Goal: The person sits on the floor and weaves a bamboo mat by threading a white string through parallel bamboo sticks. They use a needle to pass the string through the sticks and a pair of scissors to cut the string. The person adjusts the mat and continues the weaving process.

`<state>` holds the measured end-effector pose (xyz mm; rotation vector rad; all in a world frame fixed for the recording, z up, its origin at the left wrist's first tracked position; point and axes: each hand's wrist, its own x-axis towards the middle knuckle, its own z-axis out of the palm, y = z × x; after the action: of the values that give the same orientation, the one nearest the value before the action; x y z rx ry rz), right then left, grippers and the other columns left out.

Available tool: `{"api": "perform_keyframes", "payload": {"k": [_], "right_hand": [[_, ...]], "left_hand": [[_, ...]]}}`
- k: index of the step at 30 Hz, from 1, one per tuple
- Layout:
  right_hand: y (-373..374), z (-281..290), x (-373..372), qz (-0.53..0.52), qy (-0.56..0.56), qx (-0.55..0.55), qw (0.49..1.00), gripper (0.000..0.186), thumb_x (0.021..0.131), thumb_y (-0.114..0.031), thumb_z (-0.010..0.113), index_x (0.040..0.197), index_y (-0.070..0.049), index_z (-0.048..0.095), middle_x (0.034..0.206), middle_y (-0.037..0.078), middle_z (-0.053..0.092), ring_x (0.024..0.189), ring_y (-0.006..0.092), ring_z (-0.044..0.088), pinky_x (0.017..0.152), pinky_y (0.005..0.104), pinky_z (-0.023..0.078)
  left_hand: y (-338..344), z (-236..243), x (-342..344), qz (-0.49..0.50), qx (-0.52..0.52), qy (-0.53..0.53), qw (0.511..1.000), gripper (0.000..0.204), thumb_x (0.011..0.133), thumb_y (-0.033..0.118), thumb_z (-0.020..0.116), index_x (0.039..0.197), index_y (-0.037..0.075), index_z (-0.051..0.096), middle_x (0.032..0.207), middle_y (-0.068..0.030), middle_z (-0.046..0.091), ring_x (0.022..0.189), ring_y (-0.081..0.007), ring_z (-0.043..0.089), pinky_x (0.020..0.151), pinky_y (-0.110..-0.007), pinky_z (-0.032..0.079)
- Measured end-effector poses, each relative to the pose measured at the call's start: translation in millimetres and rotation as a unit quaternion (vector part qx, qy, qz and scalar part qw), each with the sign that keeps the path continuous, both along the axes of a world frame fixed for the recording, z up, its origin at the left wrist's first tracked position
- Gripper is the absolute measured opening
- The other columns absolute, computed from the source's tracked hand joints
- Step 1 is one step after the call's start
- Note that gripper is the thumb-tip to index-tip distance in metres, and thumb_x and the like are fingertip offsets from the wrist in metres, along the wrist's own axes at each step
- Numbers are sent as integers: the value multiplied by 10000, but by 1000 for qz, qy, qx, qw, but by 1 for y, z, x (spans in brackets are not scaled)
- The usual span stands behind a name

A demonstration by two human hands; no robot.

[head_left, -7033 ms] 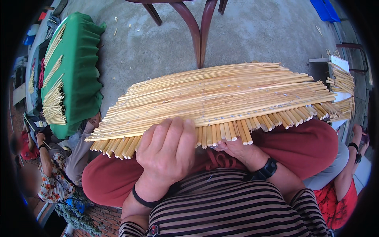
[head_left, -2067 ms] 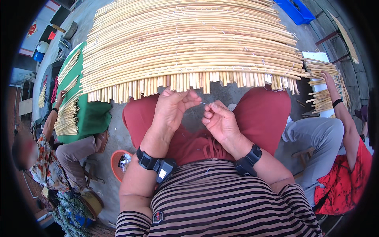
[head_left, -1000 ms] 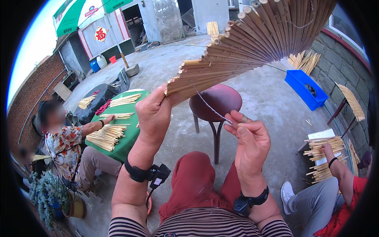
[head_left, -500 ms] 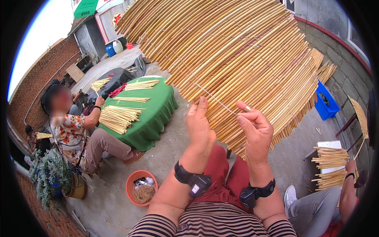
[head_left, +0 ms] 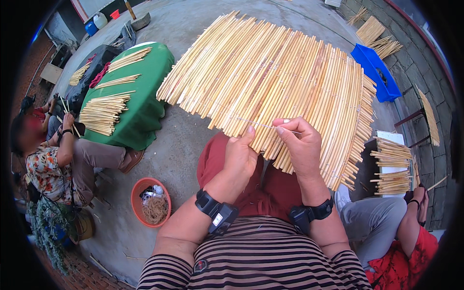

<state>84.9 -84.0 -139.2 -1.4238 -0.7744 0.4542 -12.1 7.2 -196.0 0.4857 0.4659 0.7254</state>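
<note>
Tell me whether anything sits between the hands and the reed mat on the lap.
Nothing visible does. The left hand rests directly against the near edge of the reed mat, and the right hand pinches a thin needle lying right on it.

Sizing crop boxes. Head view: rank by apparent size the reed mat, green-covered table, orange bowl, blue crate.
1. reed mat, largest by far, though nearest the camera
2. green-covered table
3. blue crate and orange bowl: look about alike, and fisheye bend and distance make ranking them unsure
</note>
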Motion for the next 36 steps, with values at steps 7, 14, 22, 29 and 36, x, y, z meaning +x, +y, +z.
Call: {"api": "perform_keyframes", "payload": {"k": [7,14,22,29,36], "right_hand": [[0,22,-2,72,124,-9,990,62,923,-10,593,898,-14,537,1061,223,678,830,194,725,573,209,553],[28,18,-9,134,160,20,978,74,952,-51,561,912,-3,521,1020,274,673,920,321,717,637,299,609],[34,20,4,105,145,77,981,129,957,-105,595,887,-20,526,947,234,693,865,286,728,563,260,560],[11,13,0,91,154,96,979,99,919,-67,655,898,11,598,814,109,666,672,150,655,546,232,522],[-16,2,14,-69,-279,-140,947,38,807,-26,709,827,-27,676,786,68,624,689,186,633,588,294,498]], "left_hand": [[18,39,-78,-225,408,346,814,140,919,140,659,994,23,647,790,-102,702,643,-206,686,572,-296,553],[44,34,-46,164,729,314,586,294,727,-8,747,1009,53,690,1044,-113,657,970,-286,634,794,-375,528],[79,23,-20,46,803,230,549,341,688,51,763,1017,96,685,1007,-79,654,951,-304,604,811,-411,496],[71,35,-2,-41,800,177,572,155,687,46,757,826,58,689,890,-61,649,886,-269,606,780,-391,496],[67,43,12,-38,803,214,555,159,706,-17,744,835,41,673,845,-91,665,811,-264,651,695,-363,525]]}}
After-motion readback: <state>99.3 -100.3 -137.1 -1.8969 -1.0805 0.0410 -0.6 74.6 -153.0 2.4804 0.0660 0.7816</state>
